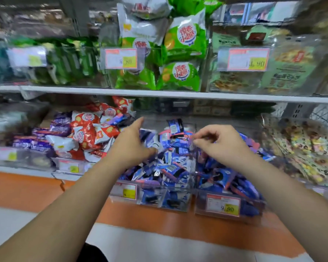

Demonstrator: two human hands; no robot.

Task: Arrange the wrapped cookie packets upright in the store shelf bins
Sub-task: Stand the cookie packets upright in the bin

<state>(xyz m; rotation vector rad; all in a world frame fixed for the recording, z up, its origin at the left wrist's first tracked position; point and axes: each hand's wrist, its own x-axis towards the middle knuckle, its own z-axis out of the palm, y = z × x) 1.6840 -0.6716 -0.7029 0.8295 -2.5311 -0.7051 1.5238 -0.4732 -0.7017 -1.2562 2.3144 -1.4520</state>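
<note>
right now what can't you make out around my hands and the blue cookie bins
Head view only.
- Left hand: fingertips buried among the blue packets; any grip is hidden.
- Right hand: curled fingers, whatever they pinch is blurred.
- Left bin's price tag: digits too blurred.
- Far-left shelf goods: motion blur.

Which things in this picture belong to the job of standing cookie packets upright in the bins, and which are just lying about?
Part of the job:
blue cookie packets
clear bins holding them
left hand
right hand

Just lying about:
green snack bags, upper shelf
red-and-white packets
purple packets
patterned packets, far right
</note>
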